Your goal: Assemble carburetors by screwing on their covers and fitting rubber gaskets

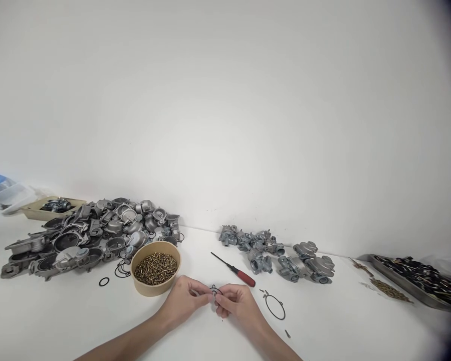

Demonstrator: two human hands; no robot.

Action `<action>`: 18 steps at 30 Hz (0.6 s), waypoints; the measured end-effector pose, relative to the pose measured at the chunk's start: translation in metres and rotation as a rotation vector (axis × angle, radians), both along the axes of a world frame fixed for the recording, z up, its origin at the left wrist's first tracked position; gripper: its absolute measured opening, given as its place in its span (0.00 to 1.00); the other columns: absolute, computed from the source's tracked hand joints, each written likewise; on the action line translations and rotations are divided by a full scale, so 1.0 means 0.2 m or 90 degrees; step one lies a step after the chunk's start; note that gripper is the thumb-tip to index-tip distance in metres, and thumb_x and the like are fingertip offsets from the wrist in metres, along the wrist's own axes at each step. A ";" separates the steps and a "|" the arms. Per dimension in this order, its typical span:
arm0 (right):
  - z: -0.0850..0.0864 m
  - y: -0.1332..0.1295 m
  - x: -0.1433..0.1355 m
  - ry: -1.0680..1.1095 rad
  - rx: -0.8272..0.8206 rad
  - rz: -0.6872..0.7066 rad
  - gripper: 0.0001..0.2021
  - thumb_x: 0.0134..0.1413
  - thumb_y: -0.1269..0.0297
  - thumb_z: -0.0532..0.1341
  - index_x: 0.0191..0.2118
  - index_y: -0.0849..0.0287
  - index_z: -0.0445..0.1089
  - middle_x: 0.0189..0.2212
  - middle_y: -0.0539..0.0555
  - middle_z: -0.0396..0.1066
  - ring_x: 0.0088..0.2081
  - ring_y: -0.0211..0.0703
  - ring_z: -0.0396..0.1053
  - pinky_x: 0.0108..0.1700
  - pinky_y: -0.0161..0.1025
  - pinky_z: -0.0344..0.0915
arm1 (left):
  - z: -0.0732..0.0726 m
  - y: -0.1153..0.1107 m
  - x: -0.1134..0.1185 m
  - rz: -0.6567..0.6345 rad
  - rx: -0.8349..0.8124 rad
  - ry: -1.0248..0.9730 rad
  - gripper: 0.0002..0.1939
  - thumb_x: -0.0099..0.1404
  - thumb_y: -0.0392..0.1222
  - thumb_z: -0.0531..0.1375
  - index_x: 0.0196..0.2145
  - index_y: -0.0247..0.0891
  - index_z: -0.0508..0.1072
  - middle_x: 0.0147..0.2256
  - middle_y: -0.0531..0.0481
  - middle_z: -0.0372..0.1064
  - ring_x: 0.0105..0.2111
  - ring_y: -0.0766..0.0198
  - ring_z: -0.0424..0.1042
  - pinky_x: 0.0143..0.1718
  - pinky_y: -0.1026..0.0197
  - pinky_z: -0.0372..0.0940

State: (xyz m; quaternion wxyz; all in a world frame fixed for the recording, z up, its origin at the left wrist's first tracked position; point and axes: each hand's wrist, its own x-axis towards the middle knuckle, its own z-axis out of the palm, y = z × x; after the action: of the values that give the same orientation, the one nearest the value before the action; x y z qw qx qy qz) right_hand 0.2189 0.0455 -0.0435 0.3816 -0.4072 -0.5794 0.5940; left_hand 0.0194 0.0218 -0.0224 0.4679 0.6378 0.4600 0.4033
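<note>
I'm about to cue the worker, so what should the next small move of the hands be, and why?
Probably loosen the right hand slightly, with the left hand holding the thin black ring, to expose more of it: both hands pinch it, and their fingers hide much of its outline.

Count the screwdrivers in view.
1: a red-handled screwdriver, lying on the table just beyond the right hand. Others could be hidden in the tray at far right.
</note>
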 end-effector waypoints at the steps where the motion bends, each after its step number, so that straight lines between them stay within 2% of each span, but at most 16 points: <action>1: 0.00 0.00 0.00 -0.002 0.001 -0.003 0.22 0.41 0.48 0.73 0.29 0.66 0.77 0.19 0.56 0.75 0.20 0.38 0.69 0.25 0.36 0.65 | 0.00 0.00 0.00 -0.001 -0.003 -0.002 0.13 0.59 0.46 0.63 0.31 0.35 0.83 0.30 0.47 0.80 0.32 0.57 0.74 0.34 0.62 0.65; 5: 0.00 -0.01 0.00 -0.011 0.005 -0.010 0.22 0.41 0.48 0.73 0.29 0.66 0.77 0.18 0.56 0.74 0.20 0.38 0.69 0.25 0.36 0.64 | -0.03 0.02 0.00 0.001 -0.017 -0.038 0.12 0.56 0.45 0.65 0.33 0.35 0.84 0.31 0.47 0.80 0.32 0.57 0.74 0.35 0.62 0.65; 9: 0.01 -0.01 0.00 -0.014 0.000 -0.004 0.22 0.40 0.47 0.73 0.29 0.66 0.77 0.18 0.56 0.74 0.20 0.38 0.69 0.25 0.35 0.64 | -0.05 0.03 0.00 0.012 -0.043 -0.047 0.13 0.53 0.45 0.66 0.34 0.33 0.83 0.28 0.46 0.79 0.28 0.60 0.71 0.28 0.64 0.62; 18: 0.01 0.00 0.01 -0.011 0.005 0.005 0.22 0.42 0.48 0.72 0.30 0.67 0.78 0.18 0.54 0.73 0.20 0.38 0.68 0.24 0.35 0.63 | -0.02 0.02 -0.01 0.010 -0.045 -0.038 0.17 0.52 0.43 0.66 0.39 0.33 0.82 0.28 0.47 0.75 0.26 0.64 0.66 0.27 0.64 0.60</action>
State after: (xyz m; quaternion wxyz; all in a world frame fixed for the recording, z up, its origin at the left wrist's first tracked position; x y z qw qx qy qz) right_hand 0.2200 0.0450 -0.0423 0.3755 -0.4086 -0.5869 0.5896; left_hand 0.0167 0.0258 -0.0267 0.5003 0.6049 0.4649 0.4095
